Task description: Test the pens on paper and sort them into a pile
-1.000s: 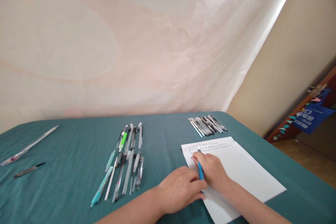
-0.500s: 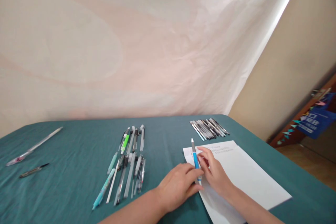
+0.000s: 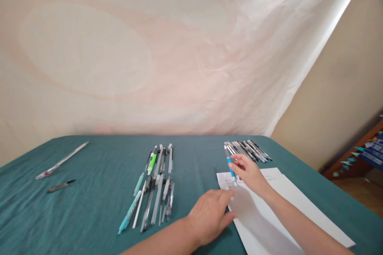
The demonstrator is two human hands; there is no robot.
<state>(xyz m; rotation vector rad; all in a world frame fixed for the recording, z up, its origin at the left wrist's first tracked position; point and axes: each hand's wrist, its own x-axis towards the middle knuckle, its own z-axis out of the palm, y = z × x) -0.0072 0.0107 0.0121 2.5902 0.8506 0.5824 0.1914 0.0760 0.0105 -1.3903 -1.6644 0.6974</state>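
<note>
The left hand (image 3: 211,215) is the nearer hand. Its thumb and index finger are spread, with nothing visible between them; the fingertips overlap the left edge of the white paper (image 3: 287,207) in view, and contact cannot be confirmed. Beyond it, the right hand (image 3: 249,172) is above the paper's far part and pinches a blue-and-white pen (image 3: 230,163) between thumb and fingers, the palm side turned left.

The pen lies at the left side of the right hand. Its long axis runs mainly near to far, the far end angled slightly left. The near end is beyond the left hand's index fingertip, apart from it.

Past the pen, the row of pens (image 3: 253,151) lies side by side on the green tablecloth (image 3: 196,159). The pen's far end overlaps the row's left end in view; whether they touch cannot be determined. The right hand is nearer to this row.
</note>
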